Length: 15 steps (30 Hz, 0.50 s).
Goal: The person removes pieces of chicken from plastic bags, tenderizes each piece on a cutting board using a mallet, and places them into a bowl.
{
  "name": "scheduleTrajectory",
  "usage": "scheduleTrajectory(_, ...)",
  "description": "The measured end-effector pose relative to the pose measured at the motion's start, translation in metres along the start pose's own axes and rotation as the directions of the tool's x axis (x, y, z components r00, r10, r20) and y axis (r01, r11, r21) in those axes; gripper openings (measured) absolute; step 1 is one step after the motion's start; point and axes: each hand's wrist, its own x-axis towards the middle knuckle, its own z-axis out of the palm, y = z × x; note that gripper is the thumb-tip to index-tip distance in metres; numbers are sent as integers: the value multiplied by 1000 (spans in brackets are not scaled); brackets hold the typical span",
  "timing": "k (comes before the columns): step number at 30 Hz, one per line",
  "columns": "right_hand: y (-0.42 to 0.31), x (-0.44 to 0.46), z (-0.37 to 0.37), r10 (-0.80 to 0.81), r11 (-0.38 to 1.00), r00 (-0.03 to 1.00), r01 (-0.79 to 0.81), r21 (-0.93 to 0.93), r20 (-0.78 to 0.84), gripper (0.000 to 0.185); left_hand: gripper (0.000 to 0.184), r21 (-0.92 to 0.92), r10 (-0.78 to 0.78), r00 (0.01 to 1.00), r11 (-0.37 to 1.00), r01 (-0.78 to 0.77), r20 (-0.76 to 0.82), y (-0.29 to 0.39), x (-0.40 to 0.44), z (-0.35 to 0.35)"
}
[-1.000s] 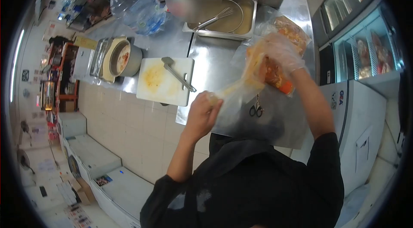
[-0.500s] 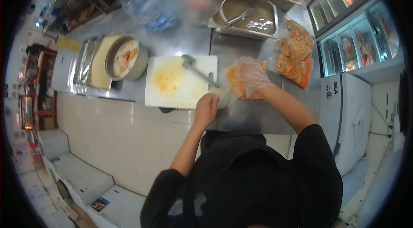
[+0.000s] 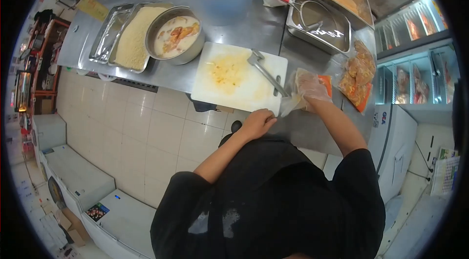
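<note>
At a steel table [image 3: 317,134], a bag of orange-coloured food [image 3: 326,83] lies just beside the right end of a white cutting board [image 3: 217,94], partly hidden beneath a worker's plastic-covered right hand [image 3: 312,89]. The right hand's fingers are bent over the bag; whether they are closed on anything cannot be told. The left hand [image 3: 259,123] curls at the board's near corner, its fingertips beside the loose clear plastic [image 3: 291,105]; a pinch on that edge cannot be confirmed. The bag looks soft, floppy and fairly light, its film probably slick and easily torn; a broad hold around the filled part seems surer than a tug on the loose edge. Its long axis appears to slant, the orange end pointing away to the right, the loose plastic towards the left hand.
</note>
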Motion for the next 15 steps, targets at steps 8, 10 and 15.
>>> scheduleTrajectory(8,0,6,-14,88,930,983,-140,341,161,23,13,-112,-317,801,946,303,-508,-68,-102,-66)
scheduleTrajectory(10,6,13,-17,154,923,956,-230,310,251,26,12,-117,-444,685,876,468,-578,-111,-145,-68)
scheduleTrajectory(15,-14,-16,-68,300,891,951,-250,380,-77,29,17,-539,-874,207,441,718,-440,-195,-279,-22)
